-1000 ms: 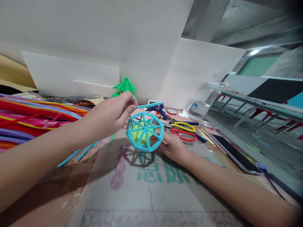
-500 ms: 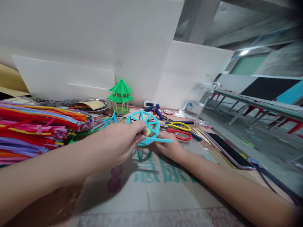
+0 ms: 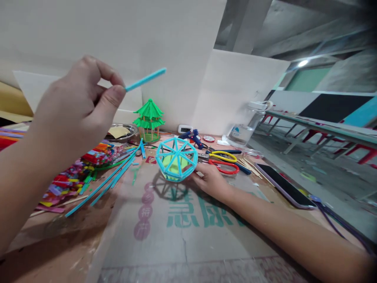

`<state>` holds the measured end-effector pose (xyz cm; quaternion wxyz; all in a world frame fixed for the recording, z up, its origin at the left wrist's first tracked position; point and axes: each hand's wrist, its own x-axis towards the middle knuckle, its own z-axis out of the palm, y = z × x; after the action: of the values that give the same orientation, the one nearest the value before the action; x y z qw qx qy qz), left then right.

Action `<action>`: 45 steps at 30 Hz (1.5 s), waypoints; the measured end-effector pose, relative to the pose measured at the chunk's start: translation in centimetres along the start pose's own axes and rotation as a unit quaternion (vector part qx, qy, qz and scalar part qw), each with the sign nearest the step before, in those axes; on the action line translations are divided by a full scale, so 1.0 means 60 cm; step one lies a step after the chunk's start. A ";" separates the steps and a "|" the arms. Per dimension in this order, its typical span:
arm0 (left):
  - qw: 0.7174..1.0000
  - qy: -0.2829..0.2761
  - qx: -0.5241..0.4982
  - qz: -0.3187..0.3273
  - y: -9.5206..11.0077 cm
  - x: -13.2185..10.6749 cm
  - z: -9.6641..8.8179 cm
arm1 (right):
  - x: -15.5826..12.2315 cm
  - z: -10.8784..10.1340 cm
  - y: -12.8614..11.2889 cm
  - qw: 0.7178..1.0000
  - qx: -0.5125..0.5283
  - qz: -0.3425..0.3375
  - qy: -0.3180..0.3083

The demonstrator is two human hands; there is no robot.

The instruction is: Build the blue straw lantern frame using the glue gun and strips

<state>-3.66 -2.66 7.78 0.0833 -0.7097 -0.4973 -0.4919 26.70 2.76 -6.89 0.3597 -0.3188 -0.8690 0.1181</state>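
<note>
Raised at the upper left, my left hand [image 3: 79, 98] pinches a short light-blue pipe cleaner [image 3: 147, 78] between thumb and fingertips, its free end pointing up to the right. My right hand [image 3: 210, 179] grips the right side of a light-blue pipe-cleaner frame [image 3: 176, 151], an eight-sided ring with spokes meeting in the middle. Yellow-green material shows inside the frame's lower part. The frame is tilted so its spoked face looks toward me, and its shadow falls on the sheet below. My right fingertips are partly hidden behind it.
A green pagoda model [image 3: 149, 120] stands behind the frame. Bundled pipe cleaners [image 3: 97, 155] and loose blue stems [image 3: 108, 177] lie left. Toward the right are a blue glue gun [image 3: 194, 137], red-handled scissors [image 3: 225, 167], yellow-handled pliers [image 3: 224, 156], a phone [image 3: 284, 186] and a water bottle [image 3: 246, 124].
My left hand has moved up and left, away from the frame, carrying the short blue pipe cleaner. My right hand stays at nearly the same place, still holding the frame.
</note>
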 end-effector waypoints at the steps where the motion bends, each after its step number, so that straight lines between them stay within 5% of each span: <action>1: 1.000 -0.002 0.029 0.005 0.000 0.000 0.003 | 0.001 -0.001 -0.001 0.999 0.018 0.029 -0.008; 6: 0.983 -0.154 0.015 0.097 0.012 -0.012 0.036 | 0.007 -0.008 -0.013 0.982 0.107 0.141 -0.069; 10: 0.970 -0.175 -0.003 0.166 0.018 -0.026 0.063 | 0.008 -0.014 -0.018 0.975 0.130 0.156 -0.094; 17: 0.972 -0.198 -0.038 0.123 -0.007 -0.044 0.116 | 0.006 -0.013 -0.010 0.995 0.067 0.050 -0.048; 22: 0.978 -0.159 -0.097 0.093 -0.029 -0.045 0.143 | 0.001 -0.011 -0.004 0.994 -0.018 -0.097 0.036; 29: 0.973 -0.195 -0.125 0.012 -0.027 -0.046 0.141 | -0.004 -0.009 -0.001 0.986 -0.042 -0.161 0.032; 45: 0.976 -0.196 -0.085 0.025 -0.021 -0.031 0.120 | -0.004 -0.013 -0.008 0.975 -0.113 -0.186 0.036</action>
<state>-0.29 1.18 2.27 -0.0649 -0.8090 -0.4425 -0.3814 27.17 2.22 -6.28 0.3676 -0.1942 -0.9074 -0.0613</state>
